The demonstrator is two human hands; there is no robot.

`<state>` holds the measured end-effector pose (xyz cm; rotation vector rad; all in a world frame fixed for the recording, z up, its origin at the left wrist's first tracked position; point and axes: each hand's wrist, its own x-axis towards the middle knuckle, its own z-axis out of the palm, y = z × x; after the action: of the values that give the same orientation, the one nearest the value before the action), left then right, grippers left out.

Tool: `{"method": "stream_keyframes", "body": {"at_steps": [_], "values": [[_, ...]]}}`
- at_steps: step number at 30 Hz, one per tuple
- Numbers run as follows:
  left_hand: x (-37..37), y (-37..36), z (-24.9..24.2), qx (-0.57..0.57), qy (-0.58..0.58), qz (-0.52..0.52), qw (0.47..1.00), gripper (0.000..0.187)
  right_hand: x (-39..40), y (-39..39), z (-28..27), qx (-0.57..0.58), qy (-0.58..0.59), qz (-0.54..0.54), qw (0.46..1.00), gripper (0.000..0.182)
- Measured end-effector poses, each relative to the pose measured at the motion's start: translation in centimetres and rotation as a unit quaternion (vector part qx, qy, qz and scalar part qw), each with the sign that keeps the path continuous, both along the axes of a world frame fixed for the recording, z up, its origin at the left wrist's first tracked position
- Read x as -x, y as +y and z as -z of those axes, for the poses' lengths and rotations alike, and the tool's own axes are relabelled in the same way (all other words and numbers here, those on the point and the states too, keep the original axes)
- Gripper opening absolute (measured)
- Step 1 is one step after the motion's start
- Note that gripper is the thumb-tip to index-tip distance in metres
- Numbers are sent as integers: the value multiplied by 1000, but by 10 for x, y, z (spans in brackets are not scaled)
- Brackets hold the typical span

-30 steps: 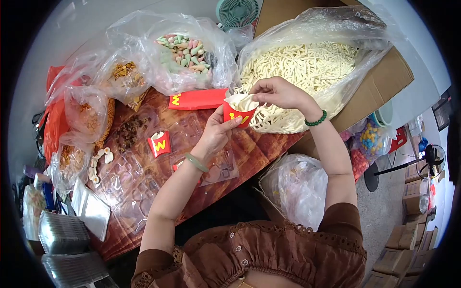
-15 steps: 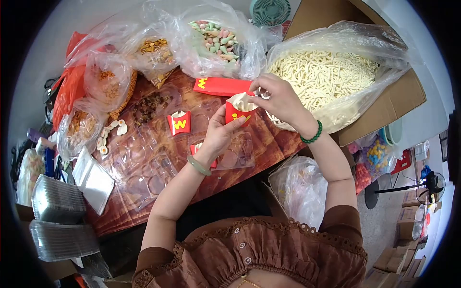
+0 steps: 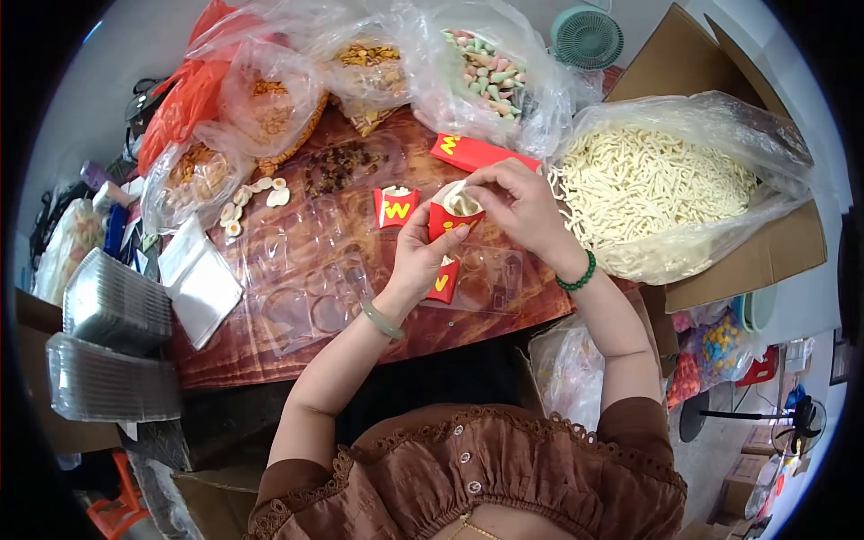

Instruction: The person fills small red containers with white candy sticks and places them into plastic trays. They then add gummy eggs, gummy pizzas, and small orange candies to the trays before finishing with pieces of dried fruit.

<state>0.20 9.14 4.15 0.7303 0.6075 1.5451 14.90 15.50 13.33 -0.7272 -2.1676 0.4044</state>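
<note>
My left hand (image 3: 423,254) grips a small red fries carton (image 3: 453,221) with a yellow logo, thumb across its front. White candy sticks (image 3: 457,203) fill its mouth. My right hand (image 3: 515,205) is at the carton's opening, its fingers pinched on the white sticks there; the fingertips are partly hidden. A second filled red carton (image 3: 396,208) stands just left of my hands. Another (image 3: 442,281) sits below them, partly covered by my left wrist. Behind my right hand lies a stack of flat red cartons (image 3: 477,155).
A plastic-lined cardboard box of white sticks (image 3: 661,184) stands at right. Bags of pastel candies (image 3: 486,76) and orange pieces (image 3: 371,58) line the back. Clear trays (image 3: 310,270) lie on the table; stacked ones (image 3: 112,301) stand left, near egg-shaped candies (image 3: 232,214).
The head view has shifted, so the table appears farther right and higher. My right fingers have moved in closer over the carton's mouth; my left hand still holds the carton.
</note>
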Motion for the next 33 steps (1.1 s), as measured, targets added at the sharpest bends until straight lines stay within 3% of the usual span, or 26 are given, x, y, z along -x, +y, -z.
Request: {"method": "stream_keyframes", "body": {"at_steps": [2,3,5,7,9,10,14,16,17,19,22,24,25,26,27,29,33], "values": [[10,-6,-2,-22,5,-31,999,48,11,2,3,238,145,-4,961,21],[17,-9,-1,-21,5,-37,999,48,12,10,3,239,143,-10,960,21],[28,-14,2,-20,5,-20,1000,49,13,27,3,475,-6,-34,879,33],[31,-19,3,-26,5,-36,999,48,22,33,20,511,-43,-27,858,39],[37,-24,3,-15,11,-43,999,47,28,28,27,490,26,-114,864,37],[40,-25,4,-13,10,-48,999,47,29,25,19,502,-19,-98,859,34],[52,-30,7,-13,36,-63,997,48,43,22,26,552,3,-101,828,27],[57,-30,7,-8,47,-65,997,49,51,18,35,449,73,-147,878,21],[58,-30,7,-6,40,-69,997,49,55,18,38,451,70,-148,877,21],[60,-28,4,-3,34,-73,997,49,66,17,41,348,97,-117,925,16],[63,-21,-2,25,-41,-74,996,48,81,7,30,245,177,-104,948,16],[66,-21,-5,45,-47,-78,995,47,83,9,18,188,130,-84,970,15],[66,-22,-8,60,-45,-80,994,47,83,11,6,47,63,-81,994,15],[65,-23,-9,51,-39,-86,994,45,84,12,-4,-101,3,-76,992,16],[65,-25,-16,42,-35,-93,994,45,84,13,-10,-109,8,-83,991,16],[65,-33,-26,70,-40,-87,993,46,82,8,-15,-238,-71,-108,963,19],[62,-47,-21,80,-10,-101,992,42,82,-21,-2,-180,-173,-61,966,16]]}}
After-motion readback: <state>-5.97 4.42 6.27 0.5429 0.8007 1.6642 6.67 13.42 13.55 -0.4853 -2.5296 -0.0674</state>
